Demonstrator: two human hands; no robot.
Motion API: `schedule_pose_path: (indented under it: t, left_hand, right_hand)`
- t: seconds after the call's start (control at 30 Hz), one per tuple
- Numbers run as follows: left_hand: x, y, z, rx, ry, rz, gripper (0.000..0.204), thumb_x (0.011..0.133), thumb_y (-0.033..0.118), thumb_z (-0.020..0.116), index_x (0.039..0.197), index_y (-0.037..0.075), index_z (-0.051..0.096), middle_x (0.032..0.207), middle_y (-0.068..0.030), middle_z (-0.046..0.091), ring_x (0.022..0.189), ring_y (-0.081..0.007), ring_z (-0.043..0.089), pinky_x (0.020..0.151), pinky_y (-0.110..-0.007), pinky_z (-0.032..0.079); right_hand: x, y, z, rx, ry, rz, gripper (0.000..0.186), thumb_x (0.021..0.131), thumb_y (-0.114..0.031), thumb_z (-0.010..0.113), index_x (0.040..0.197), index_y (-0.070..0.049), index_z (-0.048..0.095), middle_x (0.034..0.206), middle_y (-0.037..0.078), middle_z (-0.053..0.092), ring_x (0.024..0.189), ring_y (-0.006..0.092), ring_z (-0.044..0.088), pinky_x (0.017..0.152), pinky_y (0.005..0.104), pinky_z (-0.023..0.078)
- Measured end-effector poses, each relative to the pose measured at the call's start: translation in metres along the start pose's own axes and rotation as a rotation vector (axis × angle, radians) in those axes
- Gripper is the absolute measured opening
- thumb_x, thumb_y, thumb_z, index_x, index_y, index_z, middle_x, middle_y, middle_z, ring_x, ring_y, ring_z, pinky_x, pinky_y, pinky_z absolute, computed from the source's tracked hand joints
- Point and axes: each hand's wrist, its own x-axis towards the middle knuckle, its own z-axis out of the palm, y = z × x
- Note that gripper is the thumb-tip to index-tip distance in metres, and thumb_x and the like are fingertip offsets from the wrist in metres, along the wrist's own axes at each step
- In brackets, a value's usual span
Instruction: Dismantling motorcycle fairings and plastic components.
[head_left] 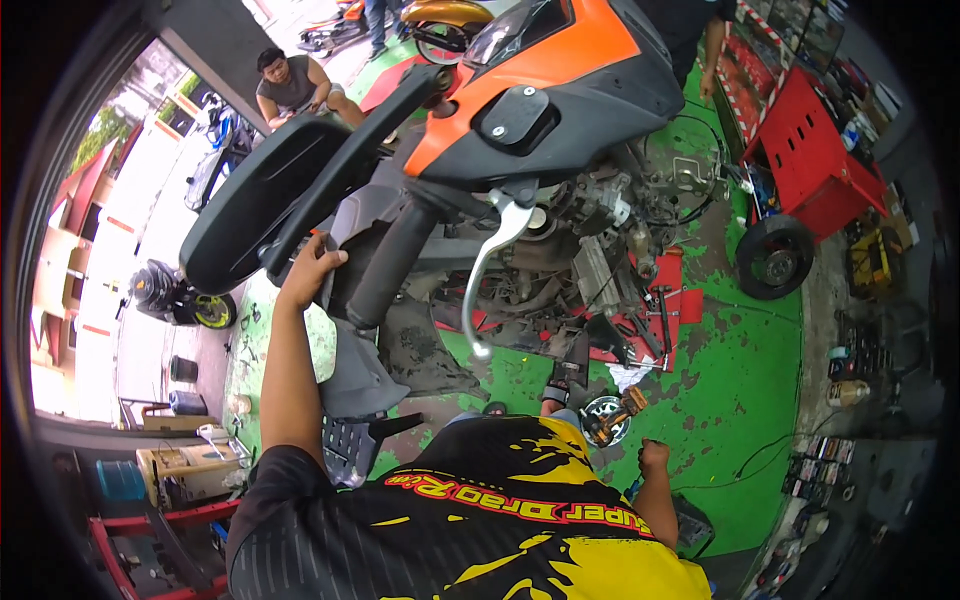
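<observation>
An orange and dark grey scooter stands in front of me, its engine exposed. My left hand is at its left side, by the lower end of a black mirror and left of the rubber handlebar grip. Its thumb stretches right while the other fingers curl over an edge; what they grip is partly hidden. To the right of the grip hangs a silver brake lever. Low at my right side, my right hand is closed, its contents unclear. Near it, a yellow-brown power tool lies over a round metal dish.
Hand tools lie on a red mat beside the engine. A red cart and a loose black wheel stand right. A person sits beyond the mirror; another person's arm shows behind the scooter. A black stool is near-left.
</observation>
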Motion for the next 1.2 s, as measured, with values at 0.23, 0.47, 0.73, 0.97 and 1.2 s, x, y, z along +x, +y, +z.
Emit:
schedule_pose_path:
  t: [0.23, 0.47, 0.73, 0.97, 1.2]
  left_hand:
    - [-0.023, -0.046, -0.015, -0.131, -0.184, 0.083, 0.077, 0.079, 0.027, 0.071, 0.141, -0.008, 0.043, 0.128, -0.0179, 0.057, 0.118, -0.0232, 0.054, 0.104, -0.032, 0.038]
    - [-0.035, -0.06, -0.011, -0.018, -0.284, 0.157, 0.082, 0.075, 0.026, 0.073, 0.143, -0.006, 0.04, 0.138, -0.0197, 0.051, 0.128, -0.0288, 0.049, 0.109, -0.036, 0.036]
    - [-0.045, -0.026, 0.047, 0.178, -0.439, 0.354, 0.093, 0.067, 0.032, 0.075, 0.145, -0.005, 0.039, 0.14, -0.0251, 0.049, 0.131, -0.0337, 0.047, 0.112, -0.039, 0.033]
    - [-0.091, 0.033, 0.11, 0.301, -0.59, 0.608, 0.093, 0.062, 0.027, 0.075, 0.143, -0.006, 0.041, 0.138, -0.0246, 0.05, 0.132, -0.0342, 0.046, 0.114, -0.038, 0.03]
    - [-0.185, 0.096, 0.191, 0.311, -0.811, 0.812, 0.095, 0.064, 0.028, 0.077, 0.145, -0.005, 0.039, 0.14, -0.0247, 0.048, 0.133, -0.0348, 0.043, 0.116, -0.041, 0.027]
  right_hand:
    - [-0.055, 0.104, 0.027, -0.015, 0.016, -0.08, 0.014, 0.092, -0.013, 0.064, 0.083, -0.004, 0.058, 0.057, 0.005, 0.051, 0.041, 0.0177, 0.046, 0.038, 0.0336, 0.03]
    - [-0.115, 0.215, 0.042, -0.276, 0.251, -0.206, 0.031, 0.085, -0.022, 0.072, 0.079, 0.007, 0.067, 0.069, 0.016, 0.066, 0.054, 0.0286, 0.062, 0.056, 0.0432, 0.048]
    - [-0.204, 0.256, 0.042, -0.273, 0.286, 0.099, 0.039, 0.086, -0.035, 0.068, 0.095, 0.004, 0.071, 0.102, 0.027, 0.069, 0.096, 0.0445, 0.065, 0.086, 0.047, 0.052]
    - [-0.259, 0.305, 0.043, -0.094, 0.427, 0.065, 0.037, 0.087, -0.034, 0.067, 0.099, 0.001, 0.073, 0.102, 0.024, 0.071, 0.098, 0.0405, 0.067, 0.088, 0.0449, 0.053]
    - [-0.327, 0.37, 0.011, -0.053, 0.547, -0.078, 0.04, 0.09, -0.035, 0.065, 0.108, -0.001, 0.073, 0.111, 0.024, 0.069, 0.105, 0.0398, 0.066, 0.095, 0.0433, 0.051]
